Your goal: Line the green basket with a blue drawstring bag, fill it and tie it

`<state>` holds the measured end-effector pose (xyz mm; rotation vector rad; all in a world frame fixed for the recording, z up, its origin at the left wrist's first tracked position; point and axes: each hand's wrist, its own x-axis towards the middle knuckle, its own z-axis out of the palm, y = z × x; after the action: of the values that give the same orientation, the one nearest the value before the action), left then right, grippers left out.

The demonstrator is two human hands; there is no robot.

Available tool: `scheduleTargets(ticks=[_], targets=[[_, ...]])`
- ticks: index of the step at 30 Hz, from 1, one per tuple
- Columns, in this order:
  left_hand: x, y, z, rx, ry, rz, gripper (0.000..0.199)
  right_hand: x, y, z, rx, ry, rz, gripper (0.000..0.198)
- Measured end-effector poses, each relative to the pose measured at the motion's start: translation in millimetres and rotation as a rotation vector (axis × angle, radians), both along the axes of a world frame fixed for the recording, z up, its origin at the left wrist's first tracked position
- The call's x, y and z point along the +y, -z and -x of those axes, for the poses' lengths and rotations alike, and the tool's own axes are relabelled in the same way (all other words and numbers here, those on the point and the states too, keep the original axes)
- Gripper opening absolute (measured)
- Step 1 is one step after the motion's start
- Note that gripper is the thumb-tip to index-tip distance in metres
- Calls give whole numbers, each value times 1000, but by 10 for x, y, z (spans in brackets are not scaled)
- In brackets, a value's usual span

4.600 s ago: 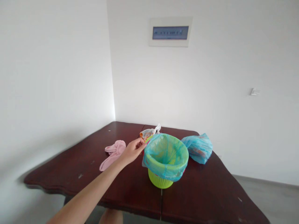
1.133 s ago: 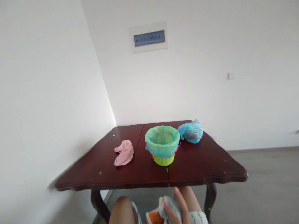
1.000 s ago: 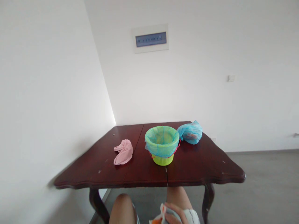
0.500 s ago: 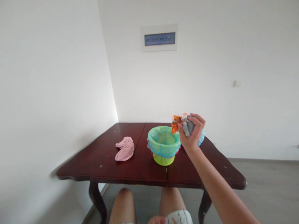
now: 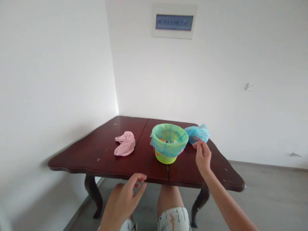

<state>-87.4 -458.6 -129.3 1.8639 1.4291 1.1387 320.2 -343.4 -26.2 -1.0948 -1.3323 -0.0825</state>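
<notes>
A green plastic basket (image 5: pixel 166 158), lined with a thin blue bag (image 5: pixel 168 148), stands on the table. Crumpled orange and grey wrappers (image 5: pixel 165 140) lie inside it, partly hidden by the rim. My right hand (image 5: pixel 203 157) is above the table to the basket's right, fingers loosely bent with nothing in them. Just beyond its fingertips is a bunched blue plastic bag (image 5: pixel 197 133); whether they touch I cannot tell. My left hand (image 5: pixel 124 199) hovers over my lap before the table's front edge, empty, its thumb and fingers apart.
A pink cloth (image 5: pixel 125 143) lies left of the basket on the dark red wooden table (image 5: pixel 96 152). White walls stand behind and to the left. A breaker panel (image 5: pixel 174 21) and a light switch (image 5: pixel 250 86) are on the back wall.
My right hand has let go of the wrappers, now in the basket, and moved lower to the right. My left hand has risen from the bottom edge. The view has tilted downward.
</notes>
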Motion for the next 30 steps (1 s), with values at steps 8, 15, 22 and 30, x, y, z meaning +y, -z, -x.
scheduleTargets(ticks=[8, 15, 22, 30], targets=[[1339, -265, -763, 211, -91, -570, 54, 17, 794, 379, -564, 119, -23, 34], [1585, -337, -823, 183, -103, -621, 12, 258, 659, 274, -678, 70, -2, 19], [1581, -544, -698, 224, 150, -576, 16, 152, 597, 204, -711, -110, 75, 23], [1725, -619, -822, 221, 199, -514, 22, 191, 766, 446, -788, 55, 153, 22]])
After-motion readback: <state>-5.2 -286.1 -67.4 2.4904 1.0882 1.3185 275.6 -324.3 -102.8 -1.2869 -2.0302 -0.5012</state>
